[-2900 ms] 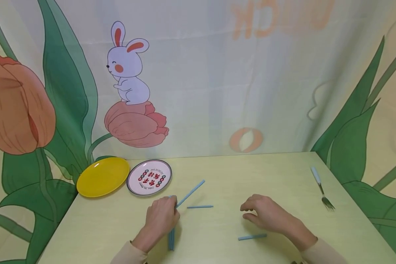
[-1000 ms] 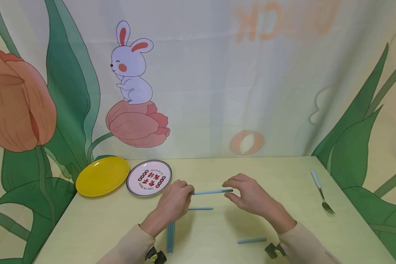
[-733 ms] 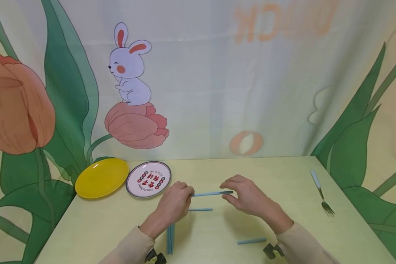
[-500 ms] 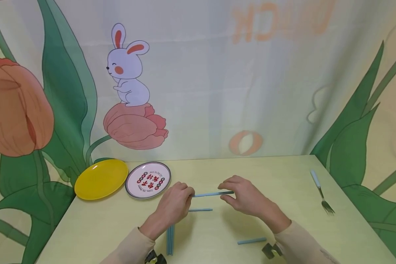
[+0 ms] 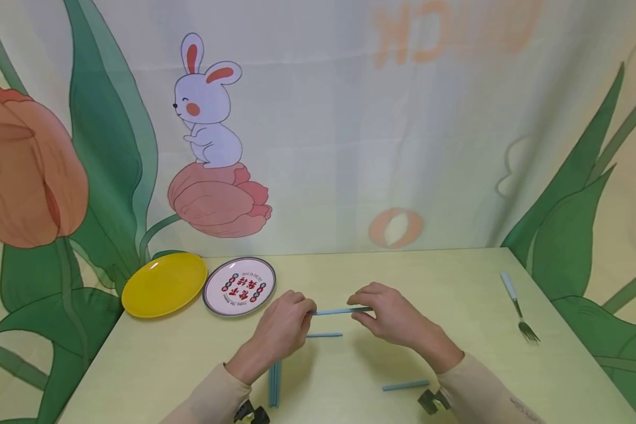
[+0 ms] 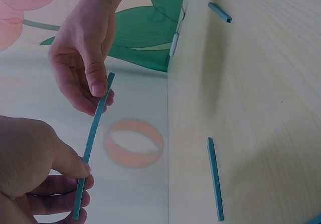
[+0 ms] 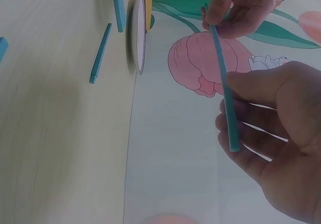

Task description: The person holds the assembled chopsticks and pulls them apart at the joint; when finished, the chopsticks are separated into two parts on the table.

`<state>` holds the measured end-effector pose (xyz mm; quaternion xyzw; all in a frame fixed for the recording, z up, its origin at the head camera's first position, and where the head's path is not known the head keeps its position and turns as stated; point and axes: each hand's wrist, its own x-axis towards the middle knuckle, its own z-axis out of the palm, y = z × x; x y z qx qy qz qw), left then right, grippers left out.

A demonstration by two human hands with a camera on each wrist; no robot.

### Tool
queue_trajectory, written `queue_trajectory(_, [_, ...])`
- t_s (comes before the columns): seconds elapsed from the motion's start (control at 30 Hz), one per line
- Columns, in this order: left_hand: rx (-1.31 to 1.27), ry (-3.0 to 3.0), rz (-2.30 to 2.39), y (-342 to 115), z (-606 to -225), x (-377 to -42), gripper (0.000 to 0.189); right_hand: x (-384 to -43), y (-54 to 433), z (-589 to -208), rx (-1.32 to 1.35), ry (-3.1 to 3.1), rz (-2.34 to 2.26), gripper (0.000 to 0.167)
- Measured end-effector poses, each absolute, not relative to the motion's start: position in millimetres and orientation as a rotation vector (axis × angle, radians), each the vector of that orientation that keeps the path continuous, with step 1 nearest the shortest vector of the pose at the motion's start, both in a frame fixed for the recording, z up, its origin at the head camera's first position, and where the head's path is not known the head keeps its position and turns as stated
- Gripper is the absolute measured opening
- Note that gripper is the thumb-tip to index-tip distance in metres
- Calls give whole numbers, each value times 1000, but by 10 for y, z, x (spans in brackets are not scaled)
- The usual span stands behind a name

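A thin blue stick (image 5: 335, 311) is held roughly level above the table between both hands. My left hand (image 5: 283, 321) pinches its left end. My right hand (image 5: 394, 315) holds the right part between thumb and fingers, with the darker end reaching in past the fingertips. In the left wrist view the stick (image 6: 93, 133) slants between the two hands, thumbs on one side and fingers behind. The right wrist view shows a faint line across the stick (image 7: 225, 78) near the left hand. Below it, another blue stick (image 5: 324, 335) lies on the table, partly behind the left hand.
A bundle of blue sticks (image 5: 274, 386) lies by my left wrist, and a short blue piece (image 5: 405, 386) near my right forearm. A yellow plate (image 5: 164, 285) and a white patterned plate (image 5: 240, 287) stand at the back left. A fork (image 5: 518, 306) lies at the right.
My left hand has lifted the stick from beside the bundle and turned it level. My right hand, holding nothing before, has come to its other end and lately shifted slightly left along it.
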<state>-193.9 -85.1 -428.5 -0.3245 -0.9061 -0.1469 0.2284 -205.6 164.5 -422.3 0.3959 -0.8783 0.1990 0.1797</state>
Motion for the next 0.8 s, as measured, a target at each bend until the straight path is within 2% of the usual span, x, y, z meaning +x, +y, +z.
queue_trajectory(0.27, [-894, -2512, -389, -823, -4264, -1923, 7, -2055, 1646, -4235, 1136, -2462, 583, 7])
queue_trajectory(0.8, [-937, -2550, -447, -786, -4228, -1902, 5, -2061, 1637, -4308, 1174, -2388, 482, 10])
